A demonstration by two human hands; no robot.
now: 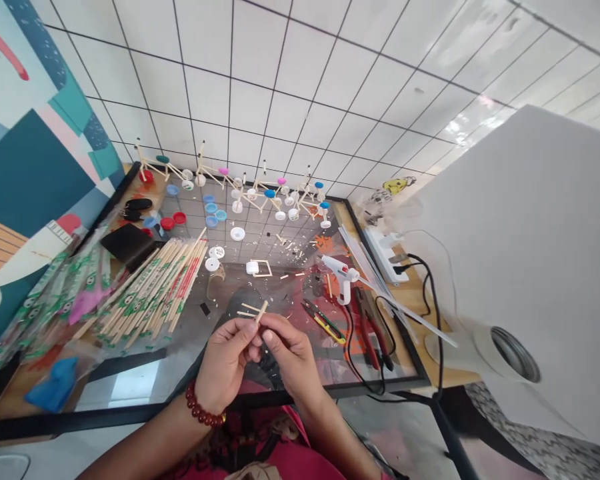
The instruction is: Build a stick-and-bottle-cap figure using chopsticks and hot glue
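My left hand (227,360) and my right hand (290,353) meet above the near edge of the glass table (145,380). Both are closed in a pinch on one short wooden stick piece (261,311) that pokes up between the fingertips. A red bead bracelet (203,407) circles my left wrist. A few cut stick bits (247,310) lie on the glass just beyond my fingers.
A pile of wrapped chopsticks (155,287) lies at the left. Stick models with bottle-cap wheels (260,190) line the back, with loose caps (213,210) near them. A white glue gun (343,273), cutters (325,323), a power strip (385,253) and cables sit at the right.
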